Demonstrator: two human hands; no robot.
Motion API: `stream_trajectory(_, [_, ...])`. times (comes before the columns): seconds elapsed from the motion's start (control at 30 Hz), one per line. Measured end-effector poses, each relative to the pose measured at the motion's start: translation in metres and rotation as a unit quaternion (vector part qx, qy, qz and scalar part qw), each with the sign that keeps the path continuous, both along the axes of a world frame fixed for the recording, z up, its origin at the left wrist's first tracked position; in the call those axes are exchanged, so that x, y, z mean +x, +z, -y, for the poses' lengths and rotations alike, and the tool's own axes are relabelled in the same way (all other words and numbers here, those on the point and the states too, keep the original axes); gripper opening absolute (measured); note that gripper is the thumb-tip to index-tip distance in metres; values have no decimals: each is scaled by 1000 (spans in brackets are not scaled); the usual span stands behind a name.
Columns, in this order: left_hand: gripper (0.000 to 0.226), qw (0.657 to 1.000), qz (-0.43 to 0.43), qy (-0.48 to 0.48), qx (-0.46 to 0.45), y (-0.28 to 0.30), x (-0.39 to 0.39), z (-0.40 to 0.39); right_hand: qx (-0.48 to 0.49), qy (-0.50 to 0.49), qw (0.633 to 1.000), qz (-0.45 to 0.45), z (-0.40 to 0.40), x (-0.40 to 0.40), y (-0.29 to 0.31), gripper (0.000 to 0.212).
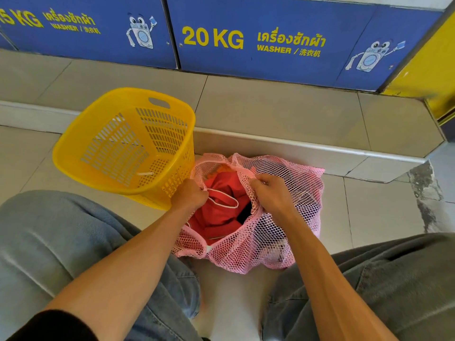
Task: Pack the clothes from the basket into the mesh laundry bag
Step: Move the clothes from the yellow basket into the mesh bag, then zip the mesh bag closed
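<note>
A pink mesh laundry bag [268, 232] lies on the floor between my knees, its mouth held wide. Inside it I see a red garment [219, 215] with a white drawstring, and darker clothes show through the mesh on the right. My left hand [189, 194] grips the bag's left rim. On the opposite rim, my right hand [270, 193] pinches the mesh. The yellow plastic basket [73, 148] stands tilted just left of the bag, touching it, with no clothes visible inside.
A raised tiled step [270, 112] runs behind the bag and basket, below blue washer panels [270, 40] marked 20 KG. My knees in grey jeans [49, 242] flank the bag. Cracked floor tile [423, 185] lies to the right.
</note>
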State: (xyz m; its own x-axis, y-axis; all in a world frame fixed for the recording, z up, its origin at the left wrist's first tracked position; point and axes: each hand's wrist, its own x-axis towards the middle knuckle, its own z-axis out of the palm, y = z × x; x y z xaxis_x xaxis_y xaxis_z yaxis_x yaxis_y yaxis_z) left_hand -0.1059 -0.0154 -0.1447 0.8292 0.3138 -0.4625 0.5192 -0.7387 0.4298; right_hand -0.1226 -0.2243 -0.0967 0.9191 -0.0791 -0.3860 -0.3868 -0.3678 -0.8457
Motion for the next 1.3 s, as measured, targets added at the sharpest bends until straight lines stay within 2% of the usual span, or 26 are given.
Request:
stream_trajectory(0.07, [13, 999, 12, 7, -44, 3, 1, -1, -1, -3, 1000, -5, -3, 1, -1, 20])
stream_trajectory(0.17, [22, 996, 44, -7, -81, 4, 8, 6, 2, -21, 1000, -17, -10, 2, -6, 39])
stream_trajectory(0.23, [15, 988, 56, -39, -140, 10, 10, 17, -18, -7, 1000, -13, -16, 1, -10, 44])
stream_trajectory(0.33, [11, 971, 57, -74, -220, 16, 10, 35, -70, 59, 996, 3, -26, 0, -14, 41])
stream_trajectory(0.4, [12, 964, 1, -94, -247, 15, 4, 45, -150, 139, 979, -8, -29, -3, -20, 32])
stream_trajectory(0.5, [13, 968, -87, -142, -187, 8, 2, 45, -237, 231, 942, -54, -28, -9, -29, 32])
stream_trajectory(0.57, [16, 967, -101, -205, -116, 7, 10, 39, -254, 265, 928, -69, -26, -11, -33, 30])
stream_trajectory(0.63, [23, 964, -71, -252, -45, 9, 25, 36, -251, 267, 928, -69, -25, -9, -32, 31])
stream_trajectory(0.77, [17, 971, 21, -239, 14, 13, 59, 38, -271, 254, 928, -39, -27, 1, -29, 33])
stream_trajectory(0.83, [9, 976, 74, -205, 19, 14, 78, 38, -281, 229, 932, -17, -27, 8, -23, 34])
stream_trajectory(0.93, [10, 976, 116, -182, 0, 12, 106, 36, -299, 177, 937, 23, -28, 22, -17, 34])
stream_trajectory(1.0, [14, 980, 88, -179, -3, 2, 121, 31, -293, 151, 942, 58, -29, 32, -17, 31])
stream_trajectory(1.13, [37, 985, 27, -171, 3, -25, 138, 21, -263, 143, 949, 100, -31, 53, -27, 24])
stream_trajectory(1.3, [32, 989, -13, -146, -38, -45, 131, 20, -262, 113, 949, 132, -41, 70, -38, 22])
